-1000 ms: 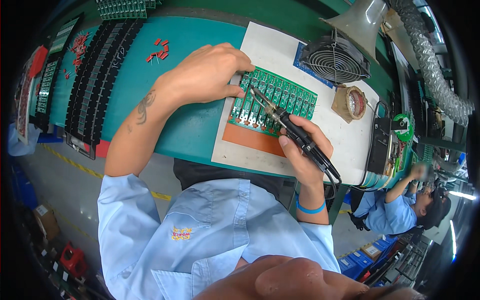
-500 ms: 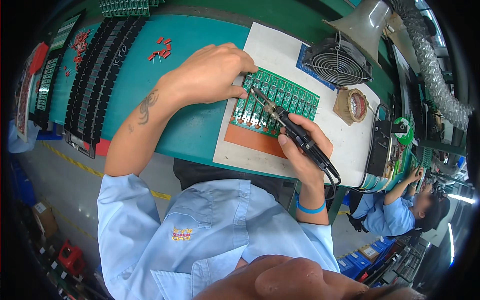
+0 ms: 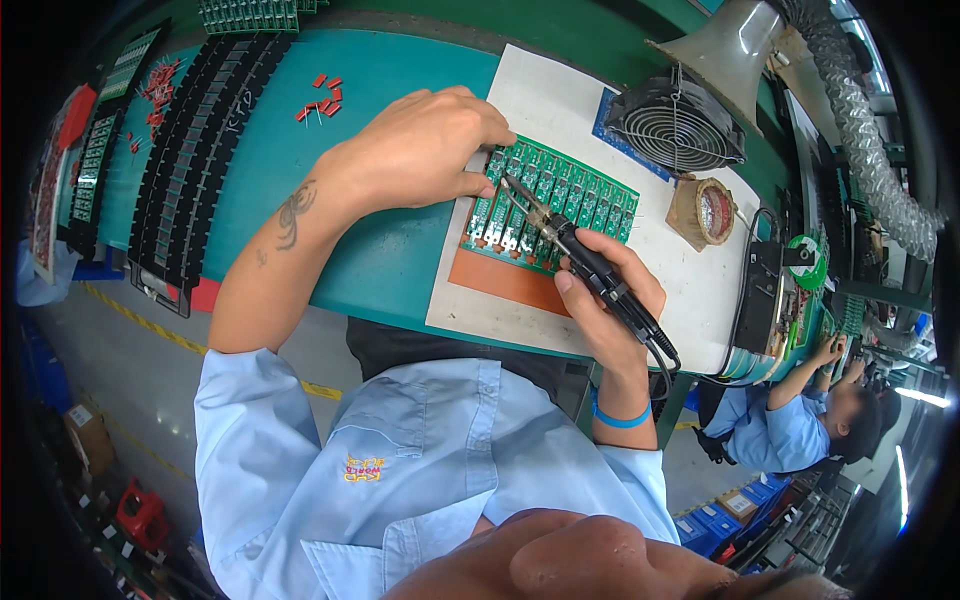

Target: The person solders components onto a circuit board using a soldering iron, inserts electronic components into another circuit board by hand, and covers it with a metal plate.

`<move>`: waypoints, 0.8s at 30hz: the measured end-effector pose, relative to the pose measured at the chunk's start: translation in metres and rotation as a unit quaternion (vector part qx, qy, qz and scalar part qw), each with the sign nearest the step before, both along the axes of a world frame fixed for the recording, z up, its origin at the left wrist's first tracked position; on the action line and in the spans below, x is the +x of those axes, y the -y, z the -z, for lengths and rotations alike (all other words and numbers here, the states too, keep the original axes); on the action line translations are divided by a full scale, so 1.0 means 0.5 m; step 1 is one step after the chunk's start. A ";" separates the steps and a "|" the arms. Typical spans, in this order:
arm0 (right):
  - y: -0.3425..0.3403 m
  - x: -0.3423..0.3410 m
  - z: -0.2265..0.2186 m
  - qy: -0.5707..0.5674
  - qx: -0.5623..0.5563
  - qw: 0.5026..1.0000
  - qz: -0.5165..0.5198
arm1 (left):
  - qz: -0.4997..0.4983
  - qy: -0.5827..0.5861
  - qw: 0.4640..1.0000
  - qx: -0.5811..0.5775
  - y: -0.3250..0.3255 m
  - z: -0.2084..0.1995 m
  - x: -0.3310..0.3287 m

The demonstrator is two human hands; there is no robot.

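Note:
A green circuit board panel (image 3: pixel 572 190) made of several narrow boards lies on an orange-brown sheet (image 3: pixel 505 284), over a white mat. My left hand (image 3: pixel 430 145) grips the panel's left end, thumb near the front and fingers at the far corner. In my right hand (image 3: pixel 612 285) is a black soldering iron (image 3: pixel 590 262) with a forked metal front and a cable at its rear. Its tip meets the panel near the left end, close to my left thumb; whether it touches a joint is too small to tell.
Behind the panel stand a black fan (image 3: pixel 678 130) and a round solder spool (image 3: pixel 714 212). Red components (image 3: pixel 322 103) lie on the green mat, with black slotted racks (image 3: pixel 205 150) further left. A black soldering station (image 3: pixel 760 290) stands right. A co-worker (image 3: pixel 780 425) works at far right.

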State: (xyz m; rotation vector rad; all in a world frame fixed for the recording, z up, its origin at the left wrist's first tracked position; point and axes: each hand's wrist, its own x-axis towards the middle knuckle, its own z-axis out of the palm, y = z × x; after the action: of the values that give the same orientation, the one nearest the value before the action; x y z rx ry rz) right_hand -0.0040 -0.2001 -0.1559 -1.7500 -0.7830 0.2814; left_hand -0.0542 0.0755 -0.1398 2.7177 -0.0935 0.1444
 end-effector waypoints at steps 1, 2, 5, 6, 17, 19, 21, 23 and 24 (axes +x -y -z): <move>0.000 0.000 0.001 0.002 -0.001 1.000 0.000 | 0.001 0.001 1.000 -0.001 0.000 0.000 0.000; 0.000 0.000 0.001 0.004 -0.001 1.000 0.000 | 0.002 0.002 1.000 -0.001 -0.001 0.000 0.000; 0.001 0.001 0.002 0.007 -0.002 1.000 -0.001 | 0.004 0.001 1.000 -0.004 0.000 -0.001 0.000; 0.001 0.002 0.002 0.008 -0.002 1.000 -0.001 | 0.004 0.000 1.000 -0.005 0.000 -0.002 0.000; 0.041 -0.014 -0.019 0.010 0.022 0.999 0.022 | 0.005 -0.011 1.000 -0.009 0.001 -0.002 0.003; 0.064 -0.007 -0.023 0.037 0.045 0.997 0.048 | 0.013 -0.012 1.000 -0.011 0.002 -0.003 0.004; 0.100 0.014 -0.020 0.063 0.058 0.993 0.079 | 0.001 -0.014 1.000 -0.006 0.002 -0.005 -0.001; 0.144 0.038 -0.007 0.077 0.071 0.970 0.221 | -0.009 -0.015 1.000 0.000 0.004 -0.009 -0.002; 0.158 0.049 0.009 0.080 0.072 0.967 0.230 | 0.001 -0.013 1.000 0.002 0.006 -0.012 -0.002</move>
State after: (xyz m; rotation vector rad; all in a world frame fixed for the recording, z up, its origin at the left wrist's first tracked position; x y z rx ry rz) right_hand 0.0207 -0.2789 -0.1602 -1.7725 -0.4735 -0.2272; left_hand -0.0551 0.0726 -0.1340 2.7225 -0.0886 0.1089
